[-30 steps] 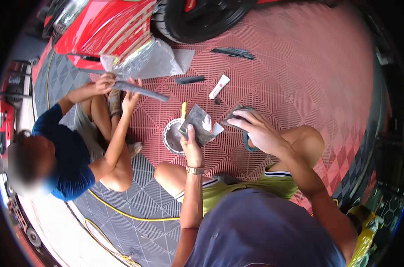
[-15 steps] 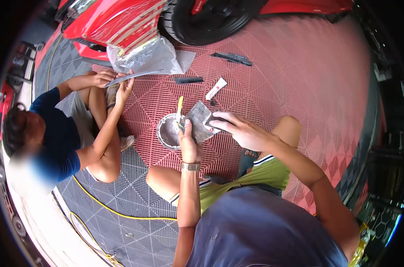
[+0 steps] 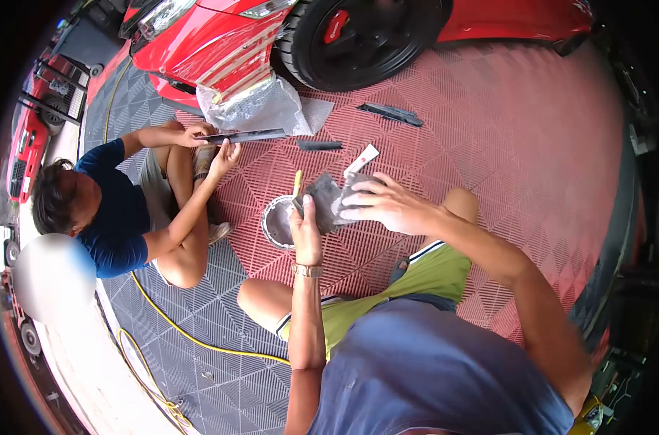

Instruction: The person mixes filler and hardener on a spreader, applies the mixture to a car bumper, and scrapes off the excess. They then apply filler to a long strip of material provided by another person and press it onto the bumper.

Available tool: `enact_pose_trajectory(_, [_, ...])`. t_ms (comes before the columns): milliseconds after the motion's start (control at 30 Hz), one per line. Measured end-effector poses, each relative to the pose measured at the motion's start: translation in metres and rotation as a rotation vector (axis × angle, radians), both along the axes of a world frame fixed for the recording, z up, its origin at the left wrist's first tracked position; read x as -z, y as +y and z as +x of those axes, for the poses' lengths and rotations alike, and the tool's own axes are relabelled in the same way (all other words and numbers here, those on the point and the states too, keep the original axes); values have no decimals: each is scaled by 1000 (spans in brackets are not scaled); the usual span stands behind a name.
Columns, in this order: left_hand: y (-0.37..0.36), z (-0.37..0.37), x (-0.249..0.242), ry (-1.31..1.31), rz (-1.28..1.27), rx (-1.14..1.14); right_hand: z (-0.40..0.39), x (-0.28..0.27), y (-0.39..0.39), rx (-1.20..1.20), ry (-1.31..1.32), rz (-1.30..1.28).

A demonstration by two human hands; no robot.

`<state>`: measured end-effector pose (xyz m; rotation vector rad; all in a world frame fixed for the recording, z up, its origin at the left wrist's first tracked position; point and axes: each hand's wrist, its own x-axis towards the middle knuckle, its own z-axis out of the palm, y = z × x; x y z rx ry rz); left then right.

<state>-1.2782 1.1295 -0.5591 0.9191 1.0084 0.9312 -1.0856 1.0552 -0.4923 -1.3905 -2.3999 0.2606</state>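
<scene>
My left hand [image 3: 307, 235] is closed on the edge of a grey, smeared mixing plate [image 3: 321, 194], thumb on top. Against the plate's right side, my right hand [image 3: 396, 208] grips a dark flat spreader [image 3: 357, 190], its fingers lying across the face. A tub of grey paste [image 3: 277, 219] with a whitish crusted rim stands on the floor just left of my left hand. Out of the tub rises a yellow-handled tool [image 3: 297, 181], its lower end hidden. A white tube [image 3: 362, 159] lies beyond my right hand.
Across from me, at left, a seated person [image 3: 112, 203] holds a long dark strip [image 3: 246, 135]. Dark trim pieces [image 3: 391, 114] lie on the tiled floor. A red car [image 3: 220, 43] with taped plastic wrap [image 3: 253, 109] stands ahead. A yellow cable [image 3: 199, 342] runs at lower left.
The spreader has turned so its broad face shows, and my right hand's fingers now spread over it. The other person's strip has swung more level. The whole view has shifted slightly.
</scene>
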Motion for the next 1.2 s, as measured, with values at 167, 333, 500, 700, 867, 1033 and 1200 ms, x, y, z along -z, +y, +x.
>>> enact_pose_trajectory(167, [15,1,-21,-310,-32,-21,49,15,-29,-13,181,-344])
enact_pose_trajectory(333, [-15,36,-3,-447,-203,-1,16,2,-30,139,572,-49])
enact_pose_trajectory(500, [-27,38,18,-522,-245,-3,40,47,-36,239,165,-104])
enact_pose_trajectory(700, [-26,39,27,-243,-89,-29,24,-12,-37,351,-62,46])
enact_pose_trajectory(867, [-27,37,20,-202,-64,18,16,-17,-21,262,-152,-93])
enact_pose_trajectory(1033, [-23,33,28,-230,-107,18,11,-29,-9,237,-130,-103])
enact_pose_trajectory(1200, [-23,29,2,-518,-297,-62,-10,6,-32,275,279,-119])
